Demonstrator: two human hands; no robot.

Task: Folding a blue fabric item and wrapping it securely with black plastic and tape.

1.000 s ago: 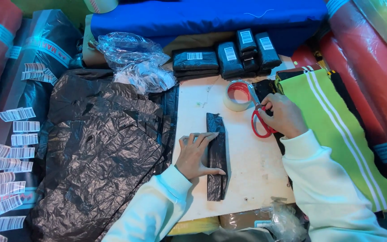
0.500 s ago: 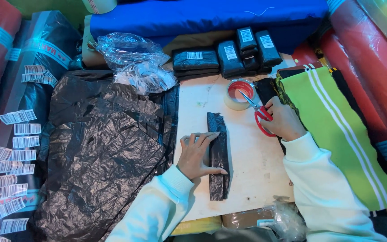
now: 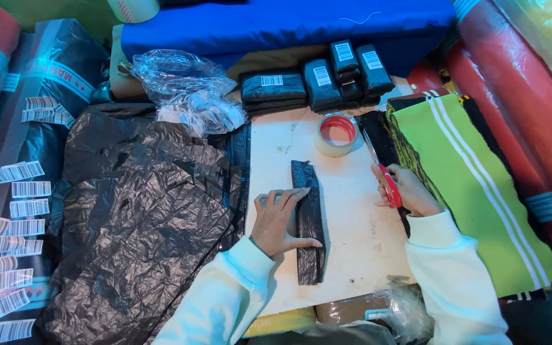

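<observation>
Narrow black plastic-wrapped strip (image 3: 308, 220) lying lengthwise mid-board, nearer the left edge of the white board (image 3: 352, 255). Pinned flat under the left hand (image 3: 279, 220), fingers spread, tips on the wrap. Right hand (image 3: 410, 191) near the right edge, fingers curled around red-handled scissors (image 3: 381, 172), blades pointing at the tape roll (image 3: 337, 134) by the far edge. Looks like mid-wrapping, holding the fold down. Probably needs tape cut and stuck on without letting go. Finished black packets (image 3: 317, 83) stacked past the far edge.
</observation>
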